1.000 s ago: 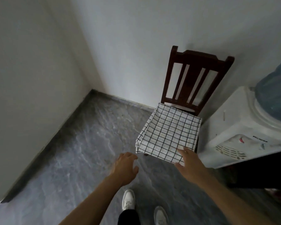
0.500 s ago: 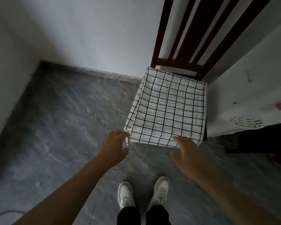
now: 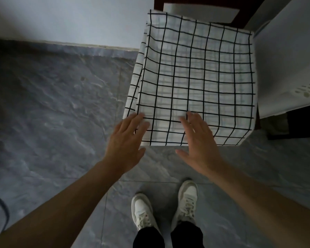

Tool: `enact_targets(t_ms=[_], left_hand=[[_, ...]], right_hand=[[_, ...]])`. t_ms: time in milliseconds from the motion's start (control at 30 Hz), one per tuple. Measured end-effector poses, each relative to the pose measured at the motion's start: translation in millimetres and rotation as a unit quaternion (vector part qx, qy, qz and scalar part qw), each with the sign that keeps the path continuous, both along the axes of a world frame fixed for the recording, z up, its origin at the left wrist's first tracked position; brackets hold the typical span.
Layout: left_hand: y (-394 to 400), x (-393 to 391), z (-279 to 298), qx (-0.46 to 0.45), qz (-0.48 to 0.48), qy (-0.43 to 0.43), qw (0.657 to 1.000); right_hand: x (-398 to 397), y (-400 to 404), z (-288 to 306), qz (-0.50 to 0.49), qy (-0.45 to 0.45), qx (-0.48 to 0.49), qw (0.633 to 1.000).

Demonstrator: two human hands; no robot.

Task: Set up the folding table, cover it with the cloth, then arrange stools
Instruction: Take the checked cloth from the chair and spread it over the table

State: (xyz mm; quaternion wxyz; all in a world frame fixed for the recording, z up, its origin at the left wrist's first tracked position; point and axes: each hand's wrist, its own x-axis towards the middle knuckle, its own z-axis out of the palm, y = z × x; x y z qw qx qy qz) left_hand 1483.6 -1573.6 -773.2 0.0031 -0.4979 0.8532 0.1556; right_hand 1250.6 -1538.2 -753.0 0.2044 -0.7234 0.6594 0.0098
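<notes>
A folded white cloth with a black grid [image 3: 195, 74] lies on the seat of a dark wooden chair [image 3: 247, 13], hanging a little over the seat's left and front edges. My left hand [image 3: 127, 140] reaches over the cloth's near left corner with straight fingers, the fingertips at the cloth. My right hand [image 3: 199, 138] is spread flat over the front edge, fingers straight, fingertips on or just above the fabric. Neither hand holds anything. No folding table or stool is in view.
A white water dispenser [image 3: 290, 59] stands tight against the chair's right side. A white wall [image 3: 70, 17] runs behind, and a grey stone floor [image 3: 52, 113] stretches to the left. My white shoes [image 3: 165, 206] stand just before the chair. A dark cable [image 3: 2, 210] curves at the far left.
I have stepped closer and leaned over the chair, so the cloth fills more of the view. Both hands moved forward from before the seat's edge onto the cloth's near edge.
</notes>
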Motion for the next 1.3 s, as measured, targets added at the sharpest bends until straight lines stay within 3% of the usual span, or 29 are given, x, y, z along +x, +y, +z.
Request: enact_targets(t_ms=[200, 633, 900, 1033, 1300], left_hand=[[-1, 5, -13, -0.046, -0.023, -0.018, 0.999], [-18, 18, -6, -0.105, -0.147, 0.096, 0.979], [-25, 0, 34, -0.095, -0.033, 0.206, 0.973], [-32, -8, 63, -0.08, -0.006, 0.215, 0.973], [-53, -30, 140, -0.08, 0.037, 0.252, 0.964]], right_hand=[[6, -6, -5, -0.01, 0.043, 0.001, 0.999], [8, -12, 3, 0.003, 0.065, 0.007, 0.998], [3, -17, 13, -0.017, 0.0, 0.038, 0.999], [-9, -8, 35, -0.036, -0.035, -0.018, 0.999], [-42, -5, 100, -0.08, 0.006, -0.05, 0.996]])
